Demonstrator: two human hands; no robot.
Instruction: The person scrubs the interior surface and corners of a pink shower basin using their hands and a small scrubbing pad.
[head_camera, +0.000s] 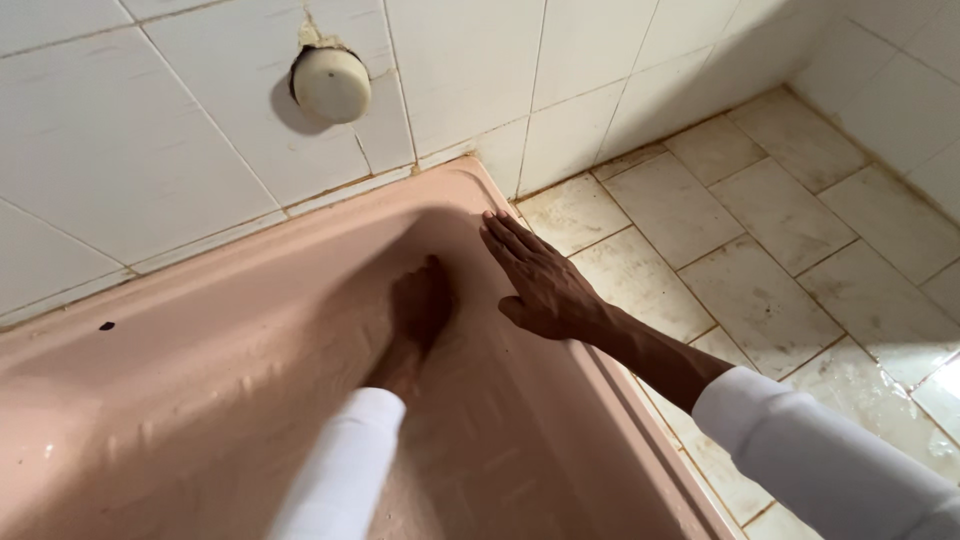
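White sleeves sit closest to the lens: left sleeve (340, 470) runs up from the bottom edge into the tub, right sleeve (830, 460) comes in from the lower right corner.

Left hand (420, 305) is down inside the pink bathtub (180, 400), pressed against the inner wall near the far corner. It lies in shadow; fingers look bent and bunched against the surface, but whether they hold anything, I cannot tell.

Right hand (540, 285) lies flat on the tub's right rim, palm down, fingers (505, 240) straight, close together, pointing toward the corner. Nothing gripped, just resting on the enamel edge.

Both hands are near each other, left lower and inside, right higher on the rim, not touching.

Tub fills the left and bottom of the view, its corner butting into the tiled wall (150, 120). Interior looks wet and streaked. Small dark spot (106, 326) on the far rim at left.

Round cream-coloured cap (331, 84) sticks out of the wall above the tub, with chipped tile around it.

Floor tiles (760, 220) to the right of the tub are pale, stained, with dark grout lines; wet shine at the far right edge.
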